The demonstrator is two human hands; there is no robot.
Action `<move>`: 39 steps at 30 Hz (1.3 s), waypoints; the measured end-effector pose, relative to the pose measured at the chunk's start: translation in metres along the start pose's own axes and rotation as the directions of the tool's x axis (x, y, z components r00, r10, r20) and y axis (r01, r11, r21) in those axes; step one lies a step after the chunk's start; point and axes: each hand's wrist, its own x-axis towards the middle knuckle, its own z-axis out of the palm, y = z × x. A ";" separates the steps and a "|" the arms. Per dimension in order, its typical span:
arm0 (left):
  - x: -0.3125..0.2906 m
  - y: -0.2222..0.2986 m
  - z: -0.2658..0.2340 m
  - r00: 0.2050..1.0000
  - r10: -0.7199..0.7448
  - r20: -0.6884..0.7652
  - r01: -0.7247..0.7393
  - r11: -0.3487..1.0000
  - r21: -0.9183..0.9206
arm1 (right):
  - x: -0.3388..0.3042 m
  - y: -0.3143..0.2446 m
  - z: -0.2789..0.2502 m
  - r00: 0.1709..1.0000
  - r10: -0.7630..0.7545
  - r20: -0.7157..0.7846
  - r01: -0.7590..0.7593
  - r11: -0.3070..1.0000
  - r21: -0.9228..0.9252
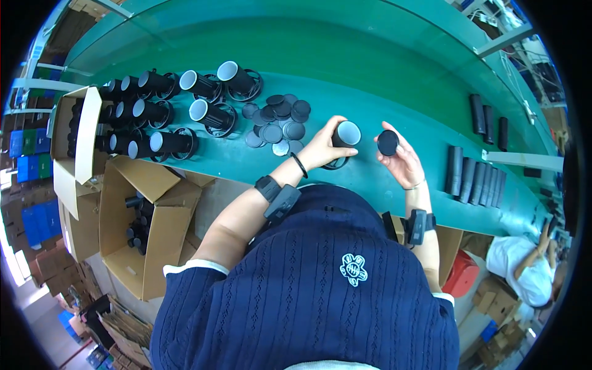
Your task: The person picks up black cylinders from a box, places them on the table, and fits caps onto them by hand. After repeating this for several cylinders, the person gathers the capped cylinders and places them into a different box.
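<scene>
Holding the black cylinder (343, 143) upright on the green worktop (382, 179), my left hand (320, 148) wraps its side; my right hand (402, 161) pinches a black round cap (388, 142) by its rim. Both look light, stiff, smooth plastic.

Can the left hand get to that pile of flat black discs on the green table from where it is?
Probably yes: the pile of discs lies just beside the left hand, nothing between, but it grips a black cup.
</scene>
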 end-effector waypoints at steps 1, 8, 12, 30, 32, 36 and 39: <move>-0.001 0.001 0.004 0.999 -0.040 0.023 0.042 0.992 -0.119 | 0.001 -0.002 0.003 1.000 0.001 0.001 -0.001 1.000 0.003; -0.006 -0.004 0.015 0.987 0.140 0.082 -0.161 0.916 0.368 | 0.013 -0.007 0.053 0.962 -0.260 0.084 0.150 0.248 -0.957; -0.004 0.002 0.018 0.984 0.158 0.081 -0.177 0.906 0.385 | 0.014 0.000 0.053 0.962 -0.258 0.091 0.139 0.175 -0.975; -0.004 -0.005 0.020 0.986 0.064 0.152 -0.112 0.937 0.330 | 0.007 0.015 0.051 0.931 -0.353 0.090 0.080 -0.041 -0.996; -0.004 -0.007 0.020 0.989 0.056 0.139 -0.099 0.941 0.325 | 0.008 0.015 0.056 0.936 -0.347 0.063 0.043 -0.066 -0.997; -0.005 -0.003 0.020 0.988 0.016 0.152 -0.064 0.947 0.315 | 0.007 0.015 0.062 0.946 -0.321 0.050 0.015 -0.111 -0.994; -0.006 -0.004 0.021 0.990 0.025 0.137 -0.065 0.953 0.296 | 0.008 0.015 0.063 0.954 -0.300 0.019 -0.019 -0.122 -0.992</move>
